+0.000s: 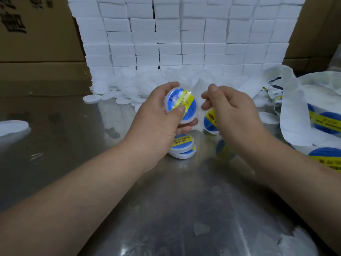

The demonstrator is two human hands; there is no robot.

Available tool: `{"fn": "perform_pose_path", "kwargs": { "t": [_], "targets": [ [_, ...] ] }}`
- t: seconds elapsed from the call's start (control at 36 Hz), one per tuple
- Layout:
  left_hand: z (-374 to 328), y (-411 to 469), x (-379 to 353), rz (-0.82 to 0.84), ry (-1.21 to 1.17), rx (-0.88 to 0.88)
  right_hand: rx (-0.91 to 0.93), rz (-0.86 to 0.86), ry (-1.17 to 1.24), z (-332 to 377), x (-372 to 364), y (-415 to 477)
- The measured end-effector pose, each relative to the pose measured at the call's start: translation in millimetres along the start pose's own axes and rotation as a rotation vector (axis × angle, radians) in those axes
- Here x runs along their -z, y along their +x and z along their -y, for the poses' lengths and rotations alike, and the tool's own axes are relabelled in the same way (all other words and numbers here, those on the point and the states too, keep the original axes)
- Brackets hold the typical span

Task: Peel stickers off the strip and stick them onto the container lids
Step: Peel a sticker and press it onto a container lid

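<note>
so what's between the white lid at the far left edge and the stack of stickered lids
Head view: mostly bare metal table, then the left hand, whose wrist overlaps the left edge of the stack.

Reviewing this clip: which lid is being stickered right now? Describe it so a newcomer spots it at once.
Start at the wall of white boxes, then drop to the metal table in front. Above two stacked labelled lids, the left hand holds one lid facing the camera. Unlike them, it is lifted, thumb pressing its yellow band.

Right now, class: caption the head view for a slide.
Left hand thumbs a sticker onto a lid; right hand grips the sticker strip.
</note>
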State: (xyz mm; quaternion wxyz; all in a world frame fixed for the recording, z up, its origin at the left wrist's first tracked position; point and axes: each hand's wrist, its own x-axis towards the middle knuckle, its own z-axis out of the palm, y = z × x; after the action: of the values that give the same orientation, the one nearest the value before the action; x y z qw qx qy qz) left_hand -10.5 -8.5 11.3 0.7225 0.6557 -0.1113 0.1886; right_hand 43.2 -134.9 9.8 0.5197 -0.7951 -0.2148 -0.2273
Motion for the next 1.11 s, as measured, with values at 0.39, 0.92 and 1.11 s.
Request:
{"fn": "perform_pose_path", "kwargs": {
  "t": [0.39, 0.92, 1.11],
  "targets": [
    [1.9, 0.6, 2.7, 0.034, 0.22, -0.012, 0.119, 0.246, 0.033, -0.6, -5.9, -5.6],
    [11.7, 7.9, 12.5, -0.128, 0.595, -0.142, 0.061, 0.16, -0.084, 3.1, -6.2, -6.9],
    [21.3, 17.6, 27.8, -0.206, 0.863, 0.078, 0.01, -0.027, -0.005, -1.1, 1.1, 3.4]
  ]
}}
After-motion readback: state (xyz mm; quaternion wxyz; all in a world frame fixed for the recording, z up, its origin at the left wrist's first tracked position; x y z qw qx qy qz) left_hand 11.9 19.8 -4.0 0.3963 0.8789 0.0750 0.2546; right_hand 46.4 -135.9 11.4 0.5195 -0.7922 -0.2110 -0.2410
